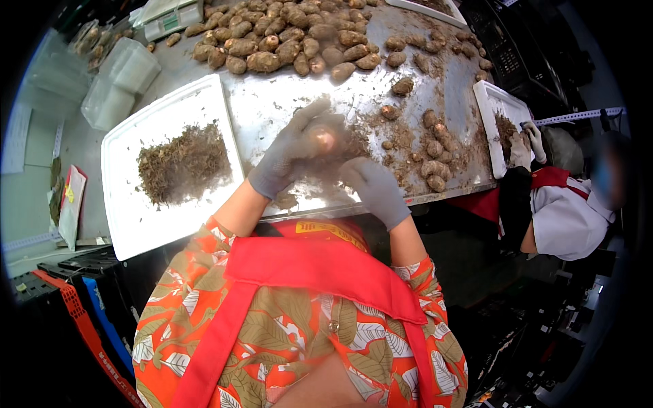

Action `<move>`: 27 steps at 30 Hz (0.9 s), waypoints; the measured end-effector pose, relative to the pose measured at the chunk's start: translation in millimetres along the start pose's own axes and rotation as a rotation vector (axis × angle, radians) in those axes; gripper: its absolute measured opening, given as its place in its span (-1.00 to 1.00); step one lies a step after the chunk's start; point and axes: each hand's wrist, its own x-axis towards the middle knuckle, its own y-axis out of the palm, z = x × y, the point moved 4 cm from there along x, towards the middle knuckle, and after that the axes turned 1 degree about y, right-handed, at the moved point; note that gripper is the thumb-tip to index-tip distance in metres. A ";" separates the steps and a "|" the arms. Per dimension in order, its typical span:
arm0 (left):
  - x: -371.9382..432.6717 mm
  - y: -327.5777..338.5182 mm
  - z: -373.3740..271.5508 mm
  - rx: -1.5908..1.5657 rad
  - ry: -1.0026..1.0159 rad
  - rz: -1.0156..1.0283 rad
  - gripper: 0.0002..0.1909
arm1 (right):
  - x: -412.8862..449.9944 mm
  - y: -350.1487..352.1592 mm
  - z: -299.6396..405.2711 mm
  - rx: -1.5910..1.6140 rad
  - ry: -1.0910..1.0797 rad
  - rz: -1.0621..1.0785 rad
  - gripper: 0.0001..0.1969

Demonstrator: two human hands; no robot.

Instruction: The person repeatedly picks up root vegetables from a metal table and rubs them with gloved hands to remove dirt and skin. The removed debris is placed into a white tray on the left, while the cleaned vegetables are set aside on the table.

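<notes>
My left hand (288, 153), in a grey knit glove, is closed around a brown taro corm (323, 139). The corm's pale pinkish end faces up, and the picture is blurred around it. Just to the right and nearer my body is my right hand (376, 189), gloved the same way, with its fingers curled. Whether something sits inside those fingers is hidden by the blur and the glove. Both hands are over the front of a metal table (265, 102). Dark fibrous scraps (357, 140) lie beyond my right hand.
A white tray (120, 178) with fibrous trimmings (183, 163) stands at left. Heaped taro corms (285, 38) lie at the back; several loose ones (436, 153) are at right. Clear plastic boxes (120, 76) sit back left. A gloved co-worker (566, 214) works over another tray (487, 127).
</notes>
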 end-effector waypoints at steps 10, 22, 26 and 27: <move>-5.1 18.3 -3.2 0.181 -0.006 0.108 0.05 | 28.2 -10.4 11.8 0.389 0.333 -0.282 -0.79; 5.7 -11.3 30.2 -0.407 -0.179 0.036 -0.39 | 31.0 -20.0 12.3 0.480 0.389 -0.264 -0.81; 5.2 6.0 20.4 -0.174 -0.255 0.071 -0.38 | 28.8 9.9 2.8 0.129 0.075 -0.298 -0.84; 1.7 0.0 21.6 -0.130 -0.240 0.116 -0.39 | 30.3 15.7 4.1 0.115 0.058 -0.225 -0.85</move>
